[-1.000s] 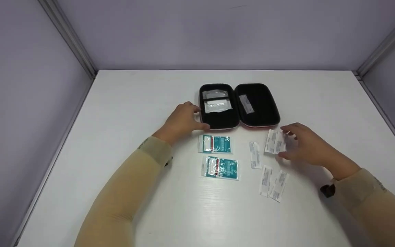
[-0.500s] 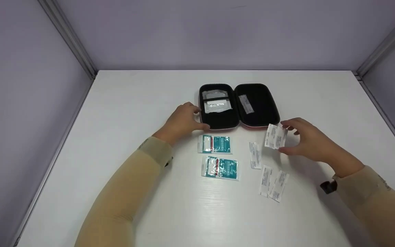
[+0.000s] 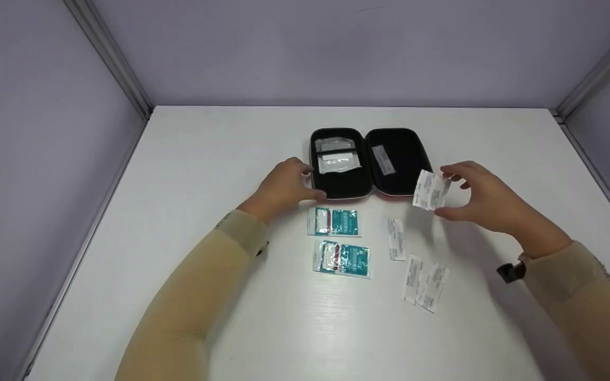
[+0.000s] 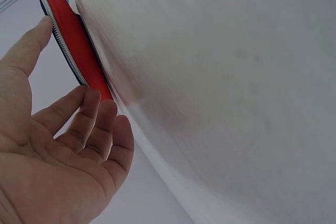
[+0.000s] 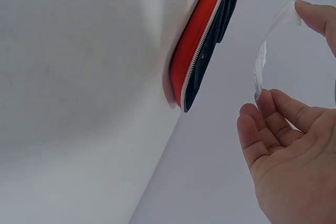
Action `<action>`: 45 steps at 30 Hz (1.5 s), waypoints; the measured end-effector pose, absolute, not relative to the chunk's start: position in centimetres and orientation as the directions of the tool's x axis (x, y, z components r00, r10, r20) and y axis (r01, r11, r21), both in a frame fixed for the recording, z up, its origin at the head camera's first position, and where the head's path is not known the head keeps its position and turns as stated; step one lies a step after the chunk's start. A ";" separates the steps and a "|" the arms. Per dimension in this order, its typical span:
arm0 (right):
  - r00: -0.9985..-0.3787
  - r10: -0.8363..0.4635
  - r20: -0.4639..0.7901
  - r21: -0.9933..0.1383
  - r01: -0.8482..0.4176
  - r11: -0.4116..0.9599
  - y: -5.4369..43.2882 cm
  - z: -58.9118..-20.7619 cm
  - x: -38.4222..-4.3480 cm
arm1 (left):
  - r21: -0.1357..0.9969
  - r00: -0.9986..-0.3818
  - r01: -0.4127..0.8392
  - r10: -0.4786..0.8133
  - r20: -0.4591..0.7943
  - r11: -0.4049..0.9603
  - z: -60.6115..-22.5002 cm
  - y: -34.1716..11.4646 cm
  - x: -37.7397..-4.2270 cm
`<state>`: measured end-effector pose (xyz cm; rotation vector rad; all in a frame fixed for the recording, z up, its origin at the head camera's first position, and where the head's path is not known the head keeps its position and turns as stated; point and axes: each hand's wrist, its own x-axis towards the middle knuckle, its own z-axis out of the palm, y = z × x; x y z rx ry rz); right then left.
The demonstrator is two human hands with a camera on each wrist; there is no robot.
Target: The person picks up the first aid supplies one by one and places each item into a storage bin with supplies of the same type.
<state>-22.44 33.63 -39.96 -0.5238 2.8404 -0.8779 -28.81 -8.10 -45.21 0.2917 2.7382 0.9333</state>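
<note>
Beyond teal packets (image 3: 357, 262) and loose strips (image 3: 396, 239), right fingers (image 5: 252, 142) half-curled around paired strips (image 3: 428, 189), left fingers (image 4: 123, 141) half-curled on case (image 3: 341, 185).

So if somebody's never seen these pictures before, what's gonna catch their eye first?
Probably the open zippered case, black inside and red outside, toward the back of the white table. Next come two teal packets lying before its left half, and the white printed wrappers that the right hand holds up near the case's front right corner.
</note>
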 end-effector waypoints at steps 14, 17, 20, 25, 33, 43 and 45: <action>-0.940 -0.340 0.007 -0.567 -0.284 0.773 33.0 -38.6 -24.6 | 0.615 -0.953 0.106 0.256 -0.162 0.781 -45.3 -8.3 -29.1; -0.941 -0.339 0.012 -0.564 -0.286 0.775 32.9 -38.5 -25.1 | 0.608 -0.953 0.105 0.255 -0.166 0.787 -45.5 -8.3 -29.1; -0.945 -0.327 0.005 -0.570 -0.272 0.776 32.8 -38.4 -25.6 | 0.603 -0.953 0.103 0.252 -0.168 0.791 -45.6 -8.2 -29.1; -0.950 -0.313 -0.009 -0.584 -0.249 0.773 32.7 -38.4 -26.5 | 0.611 -0.953 0.101 0.253 -0.168 0.785 -45.5 -8.1 -28.9; -0.953 -0.299 -0.041 -0.609 -0.213 0.764 32.5 -39.1 -27.9 | 0.615 -0.952 0.096 0.253 -0.173 0.783 -45.3 -8.1 -28.6; -0.951 -0.298 -0.083 -0.615 -0.186 0.766 32.2 -40.4 -29.7 | 0.625 -0.953 0.107 0.260 -0.158 0.774 -45.2 -8.2 -28.6; -0.949 -0.301 -0.100 -0.612 -0.180 0.770 32.2 -40.8 -30.1 | 0.627 -0.952 0.107 0.261 -0.159 0.771 -45.2 -8.1 -28.5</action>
